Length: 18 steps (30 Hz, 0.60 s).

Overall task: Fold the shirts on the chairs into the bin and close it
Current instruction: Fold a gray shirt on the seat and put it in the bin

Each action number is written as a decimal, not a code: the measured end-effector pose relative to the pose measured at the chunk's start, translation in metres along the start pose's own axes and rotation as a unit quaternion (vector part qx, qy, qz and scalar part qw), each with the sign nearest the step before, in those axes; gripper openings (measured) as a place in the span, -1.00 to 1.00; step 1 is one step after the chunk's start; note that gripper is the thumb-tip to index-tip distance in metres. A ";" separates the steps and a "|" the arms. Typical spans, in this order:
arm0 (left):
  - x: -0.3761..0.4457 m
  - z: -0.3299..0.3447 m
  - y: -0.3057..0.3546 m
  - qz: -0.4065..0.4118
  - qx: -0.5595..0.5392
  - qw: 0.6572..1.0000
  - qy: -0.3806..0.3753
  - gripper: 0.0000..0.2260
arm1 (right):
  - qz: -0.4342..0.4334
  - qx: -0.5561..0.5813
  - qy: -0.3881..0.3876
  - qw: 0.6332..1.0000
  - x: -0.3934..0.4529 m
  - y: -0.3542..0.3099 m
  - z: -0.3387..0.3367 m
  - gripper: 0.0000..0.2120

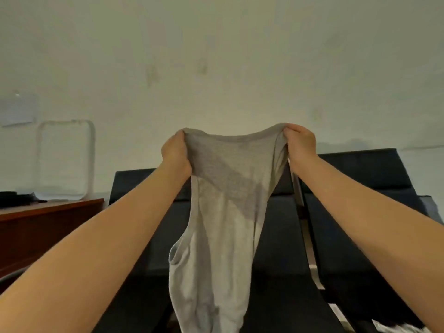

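A: Left hand (176, 153)?

B: Curled tight on the top edge of the grey shirt (223, 212), fabric bunched inside the fist, at the shirt's left corner.

A: Right hand (300, 145)?

B: Also closed on that top edge, pinching the shirt's right corner, thumb over the hem. Held apart from the left, with the edge sagging in a shallow curve between.

A: And the shirt itself?

B: Hanging from both grips, raised in front of the chairs, sleeveless, one armhole gaping low on its left side. Lower end running off the bottom of the view.

A: Count of shirts?

B: One in hand. Below and right of the shirt, at the bottom edge, a pale crumpled scrap (396, 329); cannot tell whether cloth or another shirt.

A: Chairs?

B: Two, dark blue: one chair (149, 188) directly behind the shirt, a second chair (360, 179) just beside it to the shirt's right, a pale frame strip showing between.

A: Bin?

B: Left of the shirt, one clear lid or bin (64, 159) leaning upright against the wall, standing on a brown table (48, 212). Cannot tell which.
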<state>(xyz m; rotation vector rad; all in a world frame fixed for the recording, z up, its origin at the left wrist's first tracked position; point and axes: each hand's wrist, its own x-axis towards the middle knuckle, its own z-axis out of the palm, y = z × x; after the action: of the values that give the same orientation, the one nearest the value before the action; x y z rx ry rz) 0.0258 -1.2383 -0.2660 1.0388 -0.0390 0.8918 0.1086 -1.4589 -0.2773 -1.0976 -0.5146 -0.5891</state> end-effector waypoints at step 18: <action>0.069 -0.119 -0.219 -0.224 0.369 0.902 0.027 -0.86 | 0.086 -0.504 -0.220 0.831 -0.009 0.237 -0.067 -0.82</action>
<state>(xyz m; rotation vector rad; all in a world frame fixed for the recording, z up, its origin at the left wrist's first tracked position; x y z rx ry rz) 0.1711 -1.1490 -0.4607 1.6399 0.6087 0.5018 0.2667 -1.4400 -0.4651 -2.3068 -0.4859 -0.4313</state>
